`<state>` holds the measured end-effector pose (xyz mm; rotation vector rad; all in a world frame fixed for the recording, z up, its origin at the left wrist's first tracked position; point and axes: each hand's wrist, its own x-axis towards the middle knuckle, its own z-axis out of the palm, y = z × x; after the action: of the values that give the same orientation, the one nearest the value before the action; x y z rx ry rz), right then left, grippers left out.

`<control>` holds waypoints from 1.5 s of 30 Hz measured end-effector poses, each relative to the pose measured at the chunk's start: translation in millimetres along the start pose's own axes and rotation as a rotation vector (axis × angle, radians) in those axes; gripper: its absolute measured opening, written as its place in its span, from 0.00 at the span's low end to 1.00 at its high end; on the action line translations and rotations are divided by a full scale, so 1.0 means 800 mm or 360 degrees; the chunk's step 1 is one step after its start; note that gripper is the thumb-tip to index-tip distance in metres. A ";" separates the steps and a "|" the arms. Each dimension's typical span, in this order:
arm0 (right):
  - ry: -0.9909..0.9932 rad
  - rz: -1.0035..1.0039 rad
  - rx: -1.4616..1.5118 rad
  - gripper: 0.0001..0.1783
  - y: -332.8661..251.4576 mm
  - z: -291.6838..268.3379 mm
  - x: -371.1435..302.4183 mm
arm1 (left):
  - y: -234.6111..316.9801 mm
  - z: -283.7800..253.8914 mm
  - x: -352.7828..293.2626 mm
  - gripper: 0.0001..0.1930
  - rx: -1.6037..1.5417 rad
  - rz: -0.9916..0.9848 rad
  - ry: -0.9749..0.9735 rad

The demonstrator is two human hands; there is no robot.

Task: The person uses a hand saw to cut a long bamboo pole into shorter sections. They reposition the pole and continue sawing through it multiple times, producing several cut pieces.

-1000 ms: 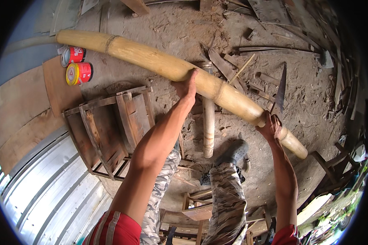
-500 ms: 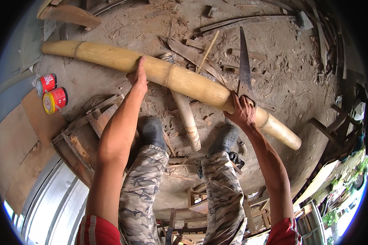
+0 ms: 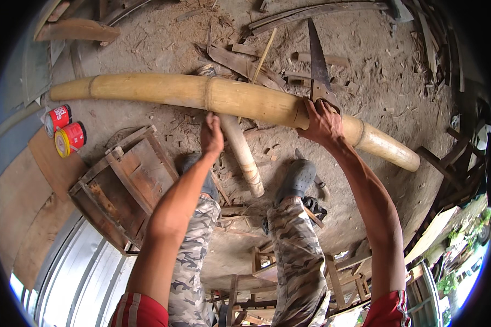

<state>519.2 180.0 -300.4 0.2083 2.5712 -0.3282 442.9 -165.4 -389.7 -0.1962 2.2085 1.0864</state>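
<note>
A long, thick bamboo pole (image 3: 158,89) lies crosswise in front of me, over a thinner pale pole (image 3: 242,155). My right hand (image 3: 324,124) is closed round the handle of a hand saw (image 3: 318,60) and rests on the bamboo right of the middle. The saw's dark blade points away from me. A short dark line marks the bamboo just left of that hand. My left hand (image 3: 213,135) is at the near side of the bamboo, by its middle joint, seen edge-on. Its fingers look loosely bent, with nothing visible in them; whether they touch the bamboo is unclear.
Two red cans (image 3: 70,138) stand at the left, near a wooden crate-like frame (image 3: 120,177). Scrap boards (image 3: 240,62) and chips litter the dirt floor beyond the bamboo. A knife-like tool (image 3: 321,187) lies beside my right shoe (image 3: 299,180). More timber (image 3: 447,163) is at the right.
The bamboo has turned, its left end coming nearer and its right end going farther away. My left hand has left its top and moved right and nearer. My right hand keeps the saw.
</note>
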 end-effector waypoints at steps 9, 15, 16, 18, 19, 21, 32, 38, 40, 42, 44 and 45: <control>0.0014 -0.0087 -0.0047 0.54 0.011 -0.018 0.008 | -0.015 0.114 -0.021 0.70 0.0861 -0.0199 0.0282; -0.0007 -0.0123 -0.0008 0.54 0.019 -0.011 0.018 | -0.026 0.061 -0.034 0.63 0.1089 0.0008 0.0285; -0.0030 -0.0117 -0.0020 0.54 0.016 -0.009 0.022 | -0.029 0.055 -0.036 0.62 0.1109 0.0029 0.0275; -0.0009 -0.0106 -0.0044 0.54 0.015 -0.007 0.019 | -0.034 0.055 -0.033 0.63 0.1094 0.0086 0.0288; 0.0034 -0.0100 -0.0057 0.55 0.017 -0.006 0.013 | -0.036 0.062 -0.028 0.63 0.1056 0.0123 0.0311; 0.0144 -0.0103 -0.0060 0.54 0.018 0.000 0.004 | -0.022 0.063 -0.022 0.65 0.0812 -0.0102 0.0094; 0.0836 0.0247 0.0282 0.21 -0.004 0.023 -0.102 | -0.024 -0.026 0.024 0.35 -0.0550 -0.0117 0.0425; 0.1062 0.0700 0.0557 0.14 -0.043 0.065 -0.213 | -0.002 -0.012 0.019 0.58 0.0294 -0.0344 -0.0188; 0.0865 0.0954 0.0772 0.15 -0.072 0.059 -0.237 | -0.028 0.021 0.026 0.72 0.0639 -0.0258 -0.0307; 0.0972 0.0865 0.0835 0.15 -0.099 0.058 -0.243 | -0.080 0.043 0.043 0.71 0.0849 -0.0141 -0.0091; 0.0993 0.0908 0.0952 0.15 -0.111 0.066 -0.258 | -0.081 0.060 0.050 0.70 0.0758 -0.0145 -0.0087; 0.0980 0.0942 0.0993 0.15 -0.117 0.066 -0.261 | -0.086 0.063 0.048 0.70 0.0715 -0.0154 -0.0080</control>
<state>701.3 58.6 -216.1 1.4514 2.7144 -0.9347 465.8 -166.1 -480.5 -0.0758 2.3062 0.5169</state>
